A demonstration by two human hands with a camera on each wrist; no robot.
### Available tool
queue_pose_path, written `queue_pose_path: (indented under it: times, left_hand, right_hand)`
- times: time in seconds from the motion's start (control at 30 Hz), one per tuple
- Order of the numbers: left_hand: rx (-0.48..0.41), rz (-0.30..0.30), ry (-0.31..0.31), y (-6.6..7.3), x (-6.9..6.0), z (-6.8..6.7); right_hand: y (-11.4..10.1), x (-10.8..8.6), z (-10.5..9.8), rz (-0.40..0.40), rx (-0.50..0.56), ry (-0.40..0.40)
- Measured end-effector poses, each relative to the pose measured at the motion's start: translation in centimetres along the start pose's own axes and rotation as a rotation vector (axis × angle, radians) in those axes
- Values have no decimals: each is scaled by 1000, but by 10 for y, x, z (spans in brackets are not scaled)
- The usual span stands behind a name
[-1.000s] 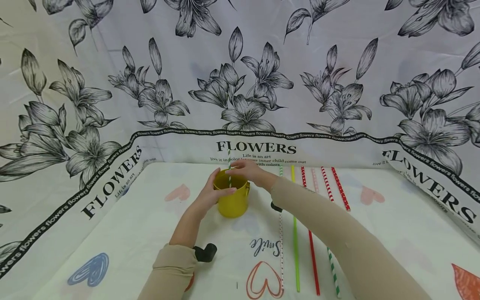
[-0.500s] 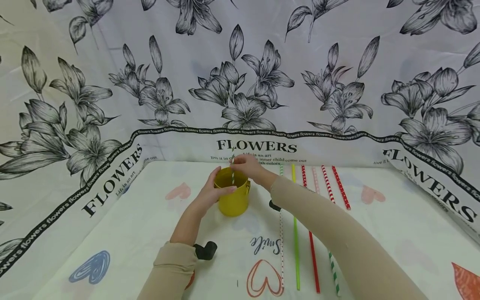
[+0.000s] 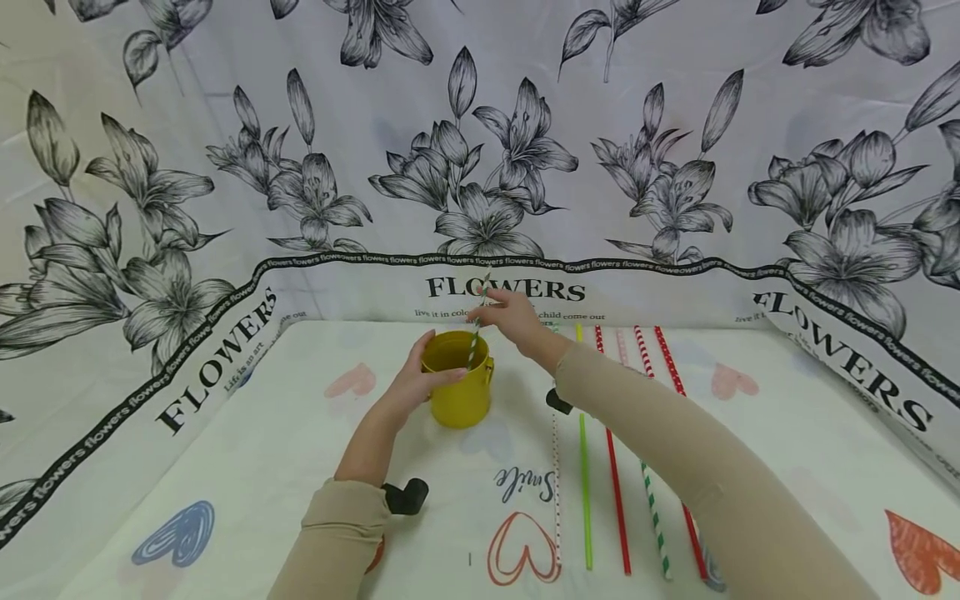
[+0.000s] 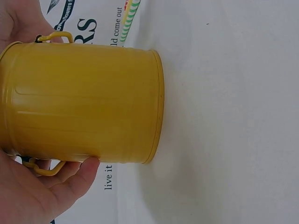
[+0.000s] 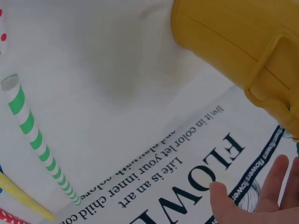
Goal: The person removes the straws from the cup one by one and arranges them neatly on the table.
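Note:
A yellow bucket with small side handles stands upright on the white cloth. My left hand grips its left side, with the thumb over the near rim; in the left wrist view, fingertips press its wall. A green-and-white striped paper straw stands inside, leaning right near the rim, its top sticking out above. Beside the straw's upper part is my right hand. Its thumb and fingers are spread apart in the right wrist view, where the straw is nearly out of frame. The straw's lower end is hidden inside the bucket.
To the right lie several straws in two rows, among them a lime green straw, a red straw, a green-striped straw and a red dotted straw. My right forearm covers some. A flower-printed cloth hangs behind.
The straw has shifted right in the bucket and now leans right. My right hand has moved up and right, its fingers spreading from their pinch. My left hand keeps its grip on the bucket.

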State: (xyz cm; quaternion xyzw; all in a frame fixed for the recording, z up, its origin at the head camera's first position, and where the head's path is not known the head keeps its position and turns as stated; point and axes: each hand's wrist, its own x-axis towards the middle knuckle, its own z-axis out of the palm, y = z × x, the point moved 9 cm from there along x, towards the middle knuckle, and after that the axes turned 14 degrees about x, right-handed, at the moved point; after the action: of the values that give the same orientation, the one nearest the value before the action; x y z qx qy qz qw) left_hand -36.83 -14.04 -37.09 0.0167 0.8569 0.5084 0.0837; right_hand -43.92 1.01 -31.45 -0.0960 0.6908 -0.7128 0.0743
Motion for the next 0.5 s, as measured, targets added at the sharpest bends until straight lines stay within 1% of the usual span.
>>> queue_pose_path:
  times: [0.2,0.33,0.5]
  left_hand:
    - [-5,-5,-2,0,-1,0]
    - [-8,-3,-6,-1,1,1]
    - [3,-7,-5,-3,3,0]
  right_hand:
    - [-9,-4,-21,-13,78,73]
    - [-19,-10,-33,-28,108,98]
    - [-32,-21,-45,-79,159,105]
